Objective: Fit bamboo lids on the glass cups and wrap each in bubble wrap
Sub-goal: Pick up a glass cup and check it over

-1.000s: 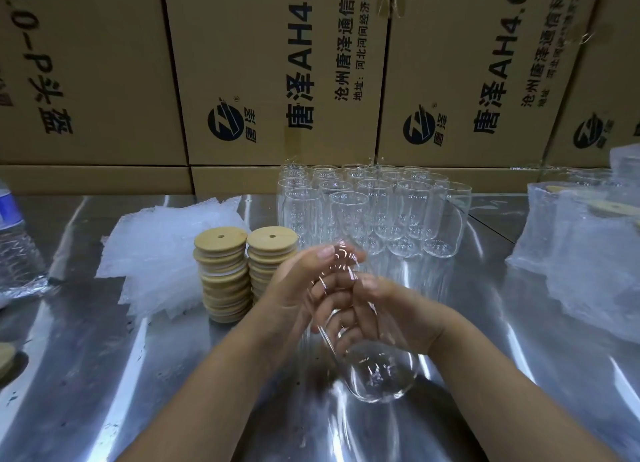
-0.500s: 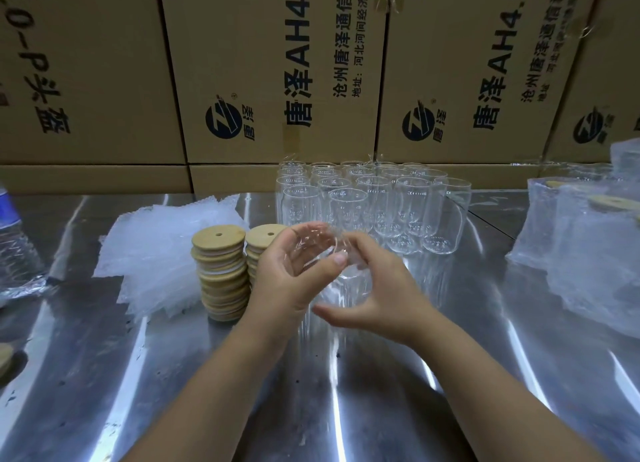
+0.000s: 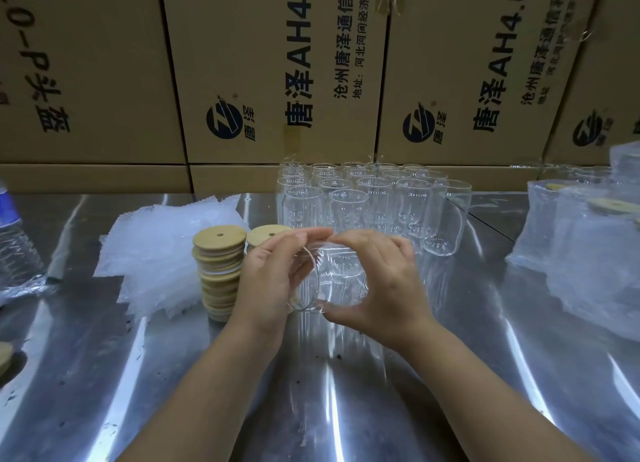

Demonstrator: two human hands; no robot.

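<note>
Both hands are above the middle of the reflective stainless-steel table (image 3: 467, 375). A clear glass cup (image 3: 337, 274) is held on its side, clear of the tabletop, with its mouth toward the person's left and its base toward the right. The left hand (image 3: 273, 281) grips the mouth end, with the fingers curled over the top of the rim and the palm facing the opening. The rim shows as a clear ring beside that palm. The right hand (image 3: 377, 288) grips the body of the cup, fingers arched over the upper wall and thumb under the lower edge, so the glass is pinched between them. The fingertips of the two hands nearly meet on top of the glass. Just left of the left hand stand two stacks of round pale bamboo lids (image 3: 220, 271), and each top lid has a small hole. The right stack is partly hidden behind the left hand. Beside the stacks, further left, lies a heap of translucent bubble-wrap sheets (image 3: 156, 254). Behind the hands a cluster of upright empty glass cups (image 3: 374, 202) stands in rows before brown printed cardboard cartons (image 3: 277, 81). At far right lie bubble-wrapped bundles (image 3: 588, 264), with a bamboo lid showing through one. At the far left edge is a clear plastic water bottle (image 3: 14, 247) with a blue label.
</note>
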